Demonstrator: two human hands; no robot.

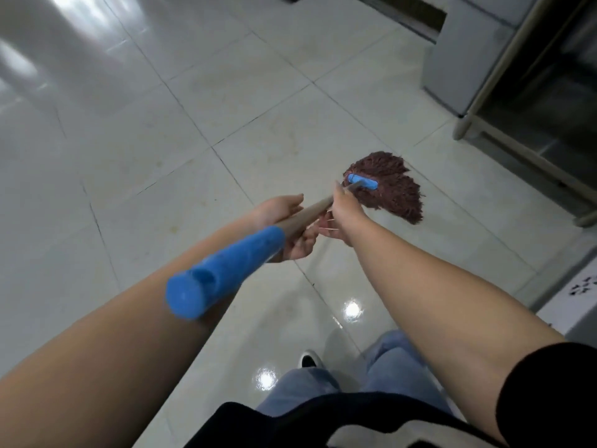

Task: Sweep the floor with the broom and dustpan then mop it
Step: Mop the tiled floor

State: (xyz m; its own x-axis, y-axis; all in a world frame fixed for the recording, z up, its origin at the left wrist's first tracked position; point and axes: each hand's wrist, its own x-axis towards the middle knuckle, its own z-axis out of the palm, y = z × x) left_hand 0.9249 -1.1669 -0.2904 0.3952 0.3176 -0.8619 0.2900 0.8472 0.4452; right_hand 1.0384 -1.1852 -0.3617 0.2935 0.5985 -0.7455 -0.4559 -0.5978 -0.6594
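Note:
A mop with a brown string head (392, 189) lies spread on the pale tiled floor (181, 130), joined to a wooden pole (310, 213) by a blue clamp (361, 182). The pole ends near me in a blue grip (226, 273). My left hand (290, 227) is wrapped around the pole just beyond the blue grip. My right hand (347, 208) holds the pole farther down, close to the clamp. No broom or dustpan is in view.
A steel cabinet (465, 59) and a metal-framed shelf unit (529, 101) stand at the right, close to the mop head. A white patterned panel (578, 302) sits at the right edge. My jeans and a shoe (310, 358) are below. Open tiles stretch left.

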